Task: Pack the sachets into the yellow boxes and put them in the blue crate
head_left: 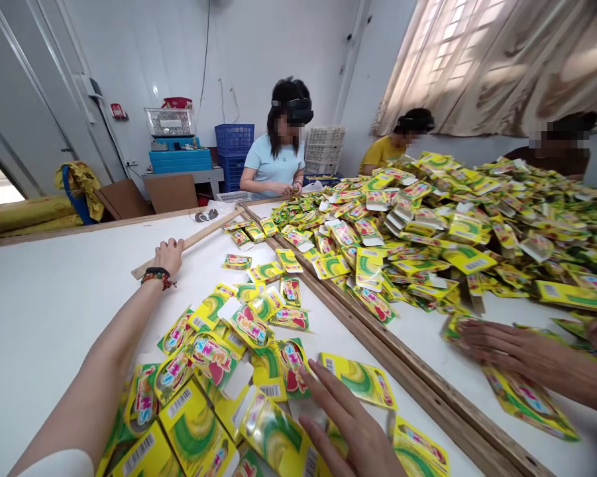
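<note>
My left hand point(169, 257), with a beaded bracelet at the wrist, is closed around a flat wooden stick point(213, 230) that slants over the white table. In front of me spreads a loose heap of small yellow-and-green cartons point(193, 424), printed with fruit and bright lettering; some have raised white flaps. Over the near right side of this heap is my right hand point(352, 424), fingers apart. Its fingertips are close to the cartons, and I cannot tell whether they touch.
Two wooden rails point(348, 311) divide the white tabletop point(69, 298). Beyond them rises a large pile of similar cartons point(427, 225). A co-worker's hands point(521, 351) handle packs at the right. Other people sit behind the pile; one in light blue point(273, 169) stands at the far end.
</note>
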`<action>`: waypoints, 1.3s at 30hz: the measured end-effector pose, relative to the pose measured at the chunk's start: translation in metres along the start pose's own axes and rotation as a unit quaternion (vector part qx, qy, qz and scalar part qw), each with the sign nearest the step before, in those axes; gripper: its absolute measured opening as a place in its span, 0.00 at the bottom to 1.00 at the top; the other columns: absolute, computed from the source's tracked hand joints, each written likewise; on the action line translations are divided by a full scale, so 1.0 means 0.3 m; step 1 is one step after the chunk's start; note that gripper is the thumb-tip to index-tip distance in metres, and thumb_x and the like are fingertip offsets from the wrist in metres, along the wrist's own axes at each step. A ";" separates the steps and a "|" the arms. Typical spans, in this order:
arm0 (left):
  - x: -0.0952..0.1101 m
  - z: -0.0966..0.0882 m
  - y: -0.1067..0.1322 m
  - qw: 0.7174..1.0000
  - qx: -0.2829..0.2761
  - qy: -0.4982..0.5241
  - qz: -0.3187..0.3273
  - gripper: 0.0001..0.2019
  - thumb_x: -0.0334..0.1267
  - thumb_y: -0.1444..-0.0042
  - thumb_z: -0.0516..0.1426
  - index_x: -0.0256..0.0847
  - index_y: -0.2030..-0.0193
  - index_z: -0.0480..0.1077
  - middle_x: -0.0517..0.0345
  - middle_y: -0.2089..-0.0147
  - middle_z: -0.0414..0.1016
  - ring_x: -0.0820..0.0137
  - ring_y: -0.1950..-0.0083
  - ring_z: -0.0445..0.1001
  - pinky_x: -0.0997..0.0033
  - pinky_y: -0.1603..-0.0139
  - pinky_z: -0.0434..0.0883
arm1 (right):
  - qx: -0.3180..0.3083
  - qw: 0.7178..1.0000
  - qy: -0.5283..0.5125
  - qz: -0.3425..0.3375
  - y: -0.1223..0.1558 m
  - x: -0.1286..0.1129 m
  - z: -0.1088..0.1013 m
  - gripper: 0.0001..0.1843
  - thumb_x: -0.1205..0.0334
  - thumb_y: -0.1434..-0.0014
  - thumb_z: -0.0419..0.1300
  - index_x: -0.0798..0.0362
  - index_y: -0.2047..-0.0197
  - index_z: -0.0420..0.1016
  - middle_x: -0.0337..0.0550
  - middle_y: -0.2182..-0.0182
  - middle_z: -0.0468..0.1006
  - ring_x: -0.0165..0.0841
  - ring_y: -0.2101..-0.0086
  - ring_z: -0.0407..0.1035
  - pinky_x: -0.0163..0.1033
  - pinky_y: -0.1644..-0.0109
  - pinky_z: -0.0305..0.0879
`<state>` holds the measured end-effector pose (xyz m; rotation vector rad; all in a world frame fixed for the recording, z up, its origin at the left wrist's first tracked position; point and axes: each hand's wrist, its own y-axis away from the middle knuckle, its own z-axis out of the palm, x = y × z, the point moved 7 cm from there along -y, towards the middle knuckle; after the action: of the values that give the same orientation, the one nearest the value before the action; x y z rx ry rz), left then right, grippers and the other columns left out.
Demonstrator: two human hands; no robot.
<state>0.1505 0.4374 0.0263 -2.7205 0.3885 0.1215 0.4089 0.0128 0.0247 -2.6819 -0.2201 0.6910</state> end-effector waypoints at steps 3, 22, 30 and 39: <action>0.043 0.021 -0.010 0.999 -0.008 -0.006 0.030 0.23 0.23 0.46 0.47 0.37 0.42 0.60 0.39 0.47 0.65 0.49 0.47 0.64 0.52 0.51 0.63 | 0.011 1.000 0.008 -0.002 -0.003 0.007 -0.012 0.27 0.60 0.37 0.56 0.46 0.35 0.61 0.47 0.38 0.64 0.44 0.41 0.62 0.45 0.42 0.68; -0.240 -0.111 0.398 0.998 -0.028 0.058 0.012 0.22 0.35 0.38 0.44 0.36 0.37 0.55 0.45 0.48 0.64 0.60 0.48 0.66 0.62 0.44 0.64 | 0.073 0.997 0.009 0.035 -0.027 0.051 0.008 0.22 0.55 0.35 0.51 0.51 0.41 0.70 0.53 0.43 0.72 0.44 0.44 0.68 0.53 0.44 0.70; -0.757 -0.366 1.244 0.937 -0.140 0.015 -0.320 0.22 0.36 0.41 0.46 0.37 0.40 0.60 0.39 0.48 0.65 0.49 0.51 0.70 0.52 0.52 0.68 | 0.134 0.989 -0.031 0.064 -0.066 0.111 -0.009 0.24 0.49 0.38 0.50 0.55 0.51 0.78 0.56 0.52 0.79 0.47 0.49 0.72 0.56 0.43 0.67; -0.934 -0.521 1.867 0.881 -0.166 0.032 -0.442 0.22 0.34 0.42 0.45 0.34 0.41 0.61 0.37 0.48 0.66 0.48 0.50 0.72 0.55 0.55 0.70 | 0.080 0.983 -0.151 0.063 0.049 -0.217 -0.029 0.23 0.47 0.42 0.53 0.53 0.54 0.80 0.51 0.53 0.80 0.46 0.50 0.73 0.52 0.45 0.67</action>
<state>-0.2731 -0.0491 0.0047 -2.9364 -0.9522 -0.1725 0.3576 -0.0188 0.0547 -2.4453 -0.0688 1.1076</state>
